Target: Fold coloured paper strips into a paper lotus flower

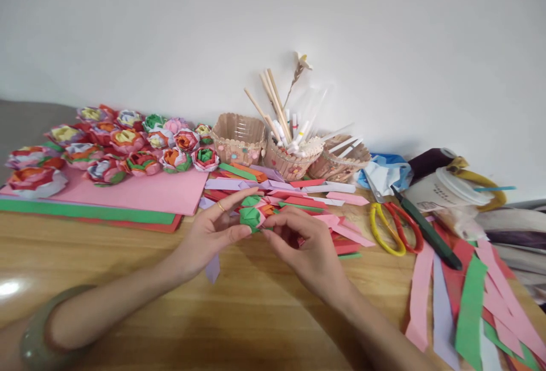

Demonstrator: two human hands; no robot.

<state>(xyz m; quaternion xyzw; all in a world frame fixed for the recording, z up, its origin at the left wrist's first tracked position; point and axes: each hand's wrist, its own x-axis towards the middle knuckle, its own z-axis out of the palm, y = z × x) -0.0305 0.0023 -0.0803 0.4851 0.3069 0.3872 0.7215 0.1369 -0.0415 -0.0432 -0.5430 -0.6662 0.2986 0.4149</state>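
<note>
Between my hands is a small folded paper flower [251,215], green with pink and orange parts. My left hand [219,226] grips its left side, thumb below and fingers above. On its right side, the fingertips of my right hand [302,237] pinch the flower's edge. Folded paper strips [294,189] in red, pink, purple, white and green lie on the table just behind my hands, some partly hidden by them. A purple strip [212,268] pokes out beneath my left hand.
Finished paper flowers [128,140] crowd pink sheets [179,189] at left. Decorated baskets [239,143] with sticks and pens stand by the wall. Yellow-and-red scissors [388,231], a dark green cutter [430,234], a white cup [441,192] and loose paper strips [469,305] lie at right.
</note>
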